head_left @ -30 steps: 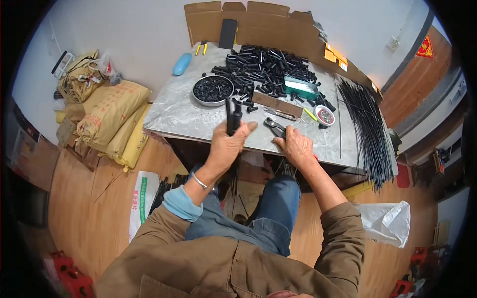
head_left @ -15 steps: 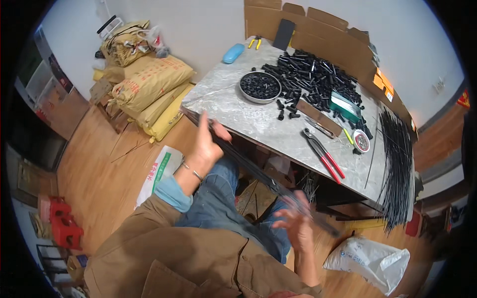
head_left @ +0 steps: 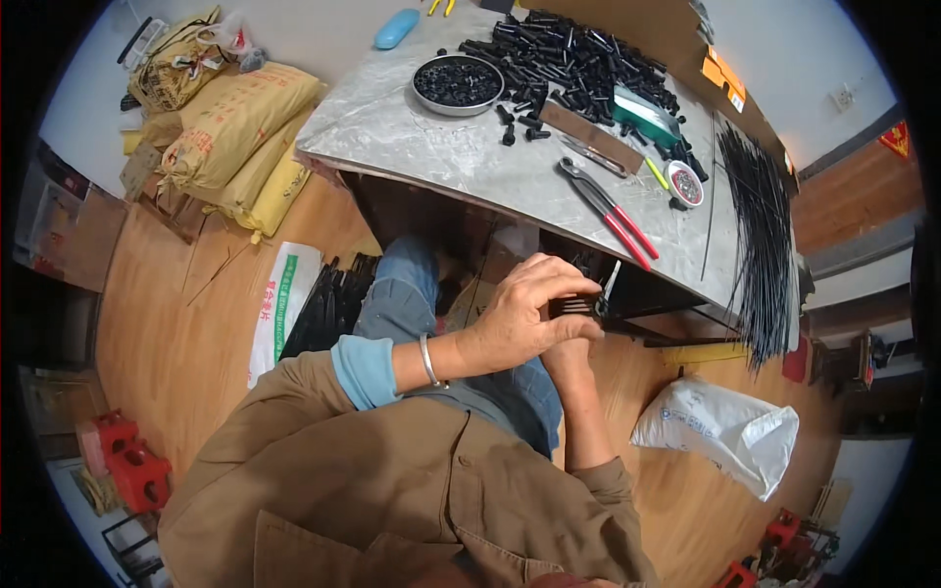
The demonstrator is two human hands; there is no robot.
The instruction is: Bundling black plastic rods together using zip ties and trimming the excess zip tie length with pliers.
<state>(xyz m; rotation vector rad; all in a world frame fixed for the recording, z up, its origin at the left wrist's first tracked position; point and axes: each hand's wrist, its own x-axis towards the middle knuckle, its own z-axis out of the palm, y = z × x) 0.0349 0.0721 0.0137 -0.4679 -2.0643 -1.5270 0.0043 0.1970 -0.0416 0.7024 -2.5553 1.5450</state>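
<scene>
My left hand [head_left: 520,318], a bracelet at its wrist, is raised over my lap in front of the table edge. Its thumb and fingers curve around a dark bundle of thin rods [head_left: 575,306], only a short piece of which shows. My right hand [head_left: 566,363] is just behind and below it; its fingers are mostly hidden. On the table nearby lie red-handled pliers [head_left: 616,218]. Beside my left knee, a heap of long black pieces [head_left: 331,306] lies next to a white sack [head_left: 278,312].
The grey table [head_left: 392,137] carries a bowl of small black parts [head_left: 458,83], a pile of black cylinders [head_left: 578,54], a green box [head_left: 647,116] and long black rods [head_left: 760,240]. Yellow sacks [head_left: 235,127] stand left; a white bag [head_left: 716,431] lies right.
The long black bundle stretched between my hands before; now only a short piece shows. My left hand has moved right and closed around it, bringing both hands together. The view has shifted.
</scene>
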